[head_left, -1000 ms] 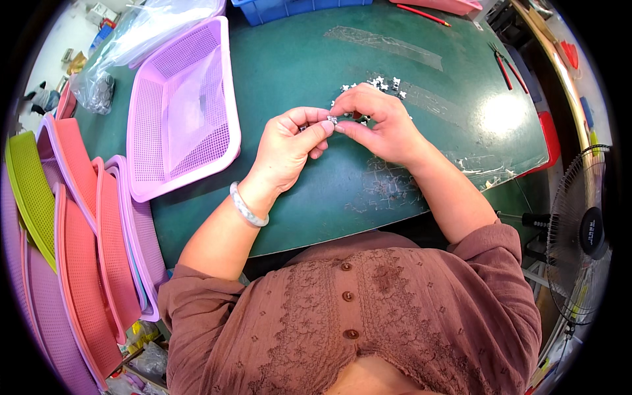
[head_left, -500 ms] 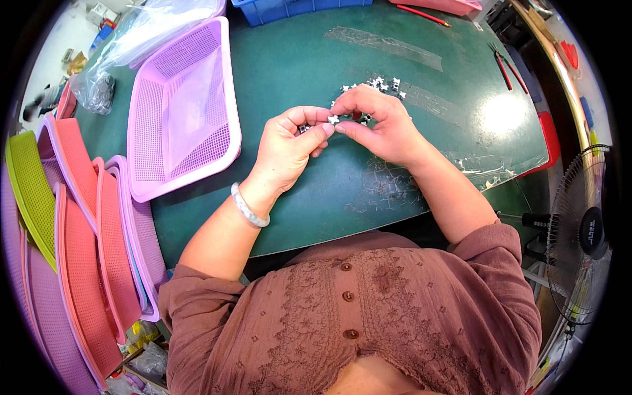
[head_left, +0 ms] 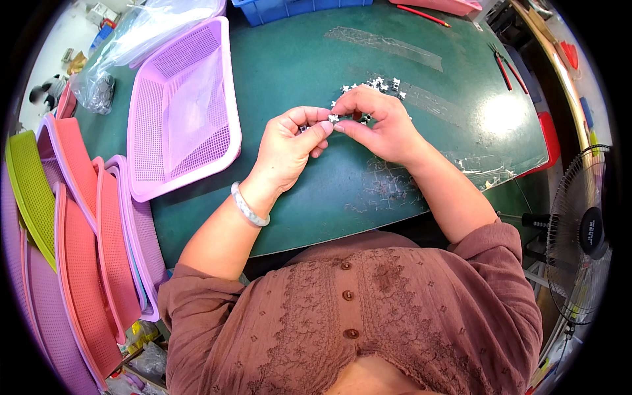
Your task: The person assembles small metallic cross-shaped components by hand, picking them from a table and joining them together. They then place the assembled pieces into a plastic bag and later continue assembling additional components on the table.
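Observation:
Above the green table, my left hand (head_left: 284, 146) pinches a small white star-shaped part (head_left: 334, 119) between thumb and fingertips. A pale marbled bangle (head_left: 247, 205) circles that wrist. My right hand (head_left: 378, 125) meets it from the other side, its thumb and forefinger closed at the part's edge. Just beyond the fingers lies a loose cluster of similar small white and dark parts (head_left: 378, 84); my right hand hides some of them. A few more small pieces (head_left: 304, 129) show partly behind my left fingers. The part's fine detail is too small to make out.
A lilac perforated basket (head_left: 232, 99) with clear plastic film stands left on the green table (head_left: 289, 217). Stacked coloured baskets (head_left: 85, 263) crowd the left side. A blue crate (head_left: 303, 12) is at the back. Red-handled pliers (head_left: 507, 71) lie right, near a fan (head_left: 579, 230).
The small white part has turned slightly between my fingertips. Both hands stay in nearly the same place. In the far left background, a dark shape has shifted a little.

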Demonstrator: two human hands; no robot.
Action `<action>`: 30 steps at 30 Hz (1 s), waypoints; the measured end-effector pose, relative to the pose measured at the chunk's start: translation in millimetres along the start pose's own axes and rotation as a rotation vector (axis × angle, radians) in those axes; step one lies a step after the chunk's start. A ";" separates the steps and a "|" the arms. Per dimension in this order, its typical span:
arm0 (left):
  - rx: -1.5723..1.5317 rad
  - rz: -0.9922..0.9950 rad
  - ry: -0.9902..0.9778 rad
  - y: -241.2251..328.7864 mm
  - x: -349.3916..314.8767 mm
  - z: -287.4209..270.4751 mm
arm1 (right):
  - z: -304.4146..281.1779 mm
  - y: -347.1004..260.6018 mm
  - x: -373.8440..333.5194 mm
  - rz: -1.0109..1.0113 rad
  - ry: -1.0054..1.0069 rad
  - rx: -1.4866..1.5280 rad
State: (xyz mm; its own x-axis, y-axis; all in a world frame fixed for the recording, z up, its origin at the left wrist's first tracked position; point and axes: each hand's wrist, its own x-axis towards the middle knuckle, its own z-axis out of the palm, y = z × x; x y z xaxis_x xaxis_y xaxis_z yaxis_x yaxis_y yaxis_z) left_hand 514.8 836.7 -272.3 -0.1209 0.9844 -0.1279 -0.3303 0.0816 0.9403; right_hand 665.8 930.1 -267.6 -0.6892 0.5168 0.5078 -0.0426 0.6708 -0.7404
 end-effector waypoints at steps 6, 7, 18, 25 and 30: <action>-0.025 -0.008 -0.003 -0.4 0.3 0.1 | -0.3 -1.0 0.5 0.003 -0.001 -0.003; -0.026 -0.006 -0.002 -0.3 0.4 0.2 | -0.2 -0.9 0.4 0.005 -0.001 0.001; -0.037 -0.042 -0.009 1.0 0.3 -0.9 | 1.3 0.1 0.0 -0.015 0.022 -0.013; -0.022 -0.042 -0.005 1.2 0.2 -0.3 | 1.3 -1.5 0.0 -0.005 0.018 0.000; -0.022 -0.040 -0.007 2.0 -0.4 0.2 | 1.1 -0.7 -0.4 0.008 0.012 0.003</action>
State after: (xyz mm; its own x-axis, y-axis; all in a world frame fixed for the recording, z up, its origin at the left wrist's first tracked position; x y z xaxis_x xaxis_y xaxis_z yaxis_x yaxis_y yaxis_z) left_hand 514.4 836.6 -270.3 -0.1005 0.9815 -0.1629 -0.3556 0.1175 0.9272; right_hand 665.3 928.8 -267.7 -0.6811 0.5281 0.5072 -0.0395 0.6651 -0.7457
